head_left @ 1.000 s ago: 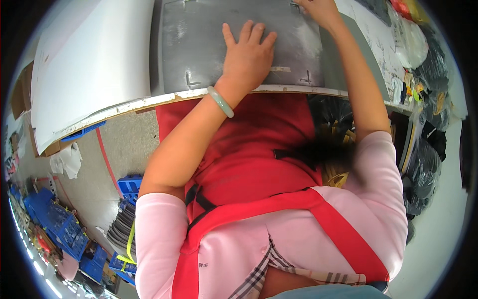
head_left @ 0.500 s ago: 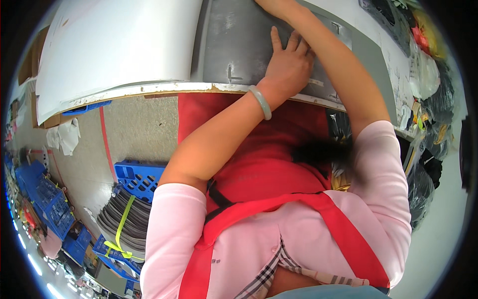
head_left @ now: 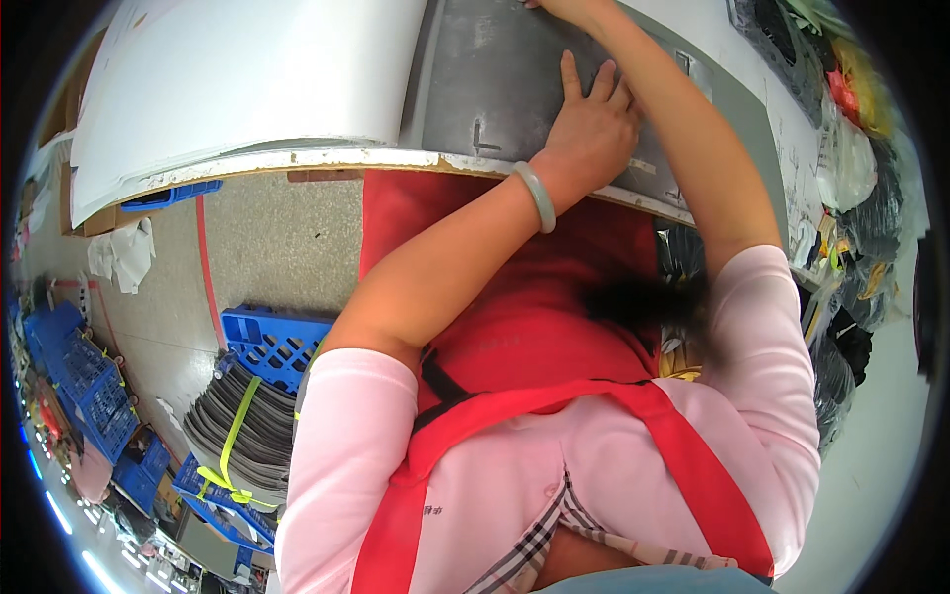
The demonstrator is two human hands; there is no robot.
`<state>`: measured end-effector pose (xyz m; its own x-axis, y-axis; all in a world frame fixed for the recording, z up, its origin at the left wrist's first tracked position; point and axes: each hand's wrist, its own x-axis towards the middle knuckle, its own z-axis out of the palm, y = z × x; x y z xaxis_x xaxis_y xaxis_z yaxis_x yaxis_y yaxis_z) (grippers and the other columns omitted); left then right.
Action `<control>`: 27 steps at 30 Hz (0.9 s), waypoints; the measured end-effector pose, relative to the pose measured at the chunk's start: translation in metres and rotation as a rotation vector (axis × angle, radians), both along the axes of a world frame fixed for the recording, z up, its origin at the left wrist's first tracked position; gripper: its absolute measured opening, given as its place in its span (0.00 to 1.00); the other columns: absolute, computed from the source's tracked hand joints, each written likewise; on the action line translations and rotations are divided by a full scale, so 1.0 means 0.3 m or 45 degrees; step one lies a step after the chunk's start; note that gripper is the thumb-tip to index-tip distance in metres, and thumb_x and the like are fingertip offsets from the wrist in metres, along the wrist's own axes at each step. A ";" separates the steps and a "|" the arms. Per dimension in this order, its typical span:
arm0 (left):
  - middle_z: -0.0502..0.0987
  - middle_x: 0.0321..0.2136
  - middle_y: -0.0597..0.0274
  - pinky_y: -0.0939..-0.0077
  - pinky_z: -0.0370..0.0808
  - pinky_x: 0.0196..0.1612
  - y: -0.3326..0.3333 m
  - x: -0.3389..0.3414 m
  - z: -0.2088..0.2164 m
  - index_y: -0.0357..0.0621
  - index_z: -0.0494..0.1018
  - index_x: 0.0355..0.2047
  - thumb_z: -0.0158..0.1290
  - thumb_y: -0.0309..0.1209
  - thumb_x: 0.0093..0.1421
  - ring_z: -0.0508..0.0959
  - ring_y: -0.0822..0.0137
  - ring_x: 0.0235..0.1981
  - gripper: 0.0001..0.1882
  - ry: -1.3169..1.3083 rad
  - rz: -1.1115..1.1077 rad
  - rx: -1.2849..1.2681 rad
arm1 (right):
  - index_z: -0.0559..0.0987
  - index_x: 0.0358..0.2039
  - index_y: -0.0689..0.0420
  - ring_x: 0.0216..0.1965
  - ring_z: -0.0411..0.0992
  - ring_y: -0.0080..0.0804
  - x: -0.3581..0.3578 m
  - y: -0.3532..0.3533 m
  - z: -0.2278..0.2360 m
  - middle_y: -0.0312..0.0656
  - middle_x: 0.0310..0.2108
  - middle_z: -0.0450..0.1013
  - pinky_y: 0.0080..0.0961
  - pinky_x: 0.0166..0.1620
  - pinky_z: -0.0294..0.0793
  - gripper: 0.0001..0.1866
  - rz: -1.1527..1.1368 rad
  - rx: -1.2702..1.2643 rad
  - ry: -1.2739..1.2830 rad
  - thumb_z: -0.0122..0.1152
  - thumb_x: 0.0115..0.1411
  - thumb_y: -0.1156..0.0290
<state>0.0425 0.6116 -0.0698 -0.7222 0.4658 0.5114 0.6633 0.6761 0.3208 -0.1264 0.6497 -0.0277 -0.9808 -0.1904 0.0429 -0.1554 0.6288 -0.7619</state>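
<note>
My left hand [head_left: 594, 134] lies flat on a dark grey board [head_left: 485, 84] on the worktable, its fingers apart and nothing in it. A pale bangle [head_left: 535, 197] circles that wrist. Beyond it, my right hand [head_left: 564, 8] reaches over the far part of the board at the top edge of the view. The frame cuts off most of its fingers, so whether it holds anything is hidden. My right forearm passes close beside the left fingertips. L-shaped marks show on the board, one [head_left: 482, 137] left of my left hand. Large white sheets [head_left: 247, 74] lie to its left.
The table's worn white front edge [head_left: 297, 158] runs just before my body. Plastic-wrapped bundles [head_left: 871, 208] crowd the right side. Below left, a strapped stack of dark sheets [head_left: 228, 421] sits by a blue plastic crate [head_left: 272, 346]. More blue crates [head_left: 89, 381] stand on the floor farther left.
The table and both hands appear slightly farther right and higher in the picture. Less of my right hand shows at the top edge. My left hand keeps its place on the board.
</note>
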 end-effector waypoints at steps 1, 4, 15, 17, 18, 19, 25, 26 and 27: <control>0.71 0.57 0.48 0.13 0.53 0.60 0.000 0.000 0.005 0.39 0.78 0.50 0.53 0.35 0.64 0.66 0.48 0.64 0.18 -0.011 -0.014 -0.007 | 0.80 0.31 0.67 0.22 0.75 0.32 0.001 -0.004 -0.005 0.45 0.22 0.77 0.31 0.28 0.77 0.09 -0.038 -0.060 -0.055 0.55 0.62 0.74; 0.71 0.56 0.48 0.13 0.53 0.60 -0.003 0.002 0.012 0.38 0.78 0.50 0.52 0.35 0.64 0.66 0.48 0.64 0.18 0.015 -0.008 -0.066 | 0.79 0.29 0.66 0.21 0.74 0.30 -0.016 -0.017 -0.003 0.42 0.21 0.76 0.29 0.27 0.76 0.10 -0.033 0.101 -0.006 0.57 0.62 0.72; 0.73 0.58 0.49 0.19 0.56 0.59 -0.006 0.011 -0.021 0.46 0.74 0.56 0.50 0.40 0.65 0.72 0.45 0.61 0.22 0.090 0.008 0.036 | 0.80 0.37 0.60 0.25 0.73 0.22 0.393 -0.017 0.101 0.36 0.27 0.76 0.23 0.34 0.76 0.09 0.310 -0.006 -0.553 0.61 0.66 0.67; 0.77 0.52 0.52 0.28 0.64 0.56 -0.028 0.013 0.003 0.50 0.75 0.54 0.51 0.37 0.64 0.76 0.49 0.54 0.19 0.158 0.031 0.056 | 0.79 0.35 0.58 0.22 0.71 0.19 0.467 -0.044 0.097 0.33 0.24 0.74 0.22 0.34 0.73 0.08 0.403 0.046 -0.528 0.62 0.65 0.66; 0.75 0.54 0.52 0.24 0.60 0.58 -0.022 0.015 -0.010 0.48 0.75 0.54 0.52 0.40 0.63 0.73 0.47 0.58 0.21 0.142 0.018 0.030 | 0.79 0.34 0.57 0.21 0.71 0.20 0.493 -0.060 0.100 0.34 0.23 0.74 0.23 0.35 0.74 0.08 0.442 0.115 -0.457 0.62 0.65 0.66; 0.73 0.57 0.52 0.19 0.57 0.60 -0.012 0.009 -0.024 0.45 0.74 0.54 0.53 0.43 0.61 0.70 0.45 0.62 0.24 0.126 0.005 0.005 | 0.79 0.34 0.57 0.20 0.71 0.21 0.509 -0.073 0.098 0.35 0.23 0.74 0.23 0.35 0.74 0.08 0.481 0.184 -0.385 0.62 0.64 0.66; 0.71 0.60 0.51 0.15 0.51 0.63 0.003 -0.004 -0.046 0.45 0.73 0.56 0.53 0.46 0.61 0.66 0.44 0.67 0.27 0.087 -0.015 -0.001 | 0.78 0.33 0.57 0.24 0.75 0.31 0.511 -0.100 0.095 0.40 0.24 0.76 0.29 0.36 0.75 0.09 0.513 0.518 -0.186 0.61 0.61 0.64; 0.71 0.60 0.51 0.15 0.50 0.63 0.005 -0.005 -0.051 0.45 0.73 0.57 0.52 0.46 0.61 0.66 0.44 0.67 0.27 0.080 -0.013 0.002 | 0.79 0.33 0.56 0.26 0.76 0.32 0.506 -0.105 0.111 0.40 0.25 0.77 0.29 0.37 0.75 0.08 0.581 0.512 -0.287 0.61 0.61 0.65; 0.71 0.60 0.51 0.15 0.50 0.63 0.007 -0.006 -0.056 0.45 0.72 0.57 0.52 0.46 0.62 0.65 0.44 0.67 0.27 0.065 -0.008 0.014 | 0.79 0.34 0.56 0.28 0.77 0.34 0.498 -0.109 0.136 0.41 0.26 0.78 0.30 0.39 0.75 0.08 0.648 0.506 -0.390 0.62 0.62 0.65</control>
<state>0.0406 0.6137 -0.0866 -0.6920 0.4645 0.5526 0.6833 0.6684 0.2939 0.0231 0.6169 0.0130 -0.7231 -0.5717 -0.3876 -0.3192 0.7742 -0.5465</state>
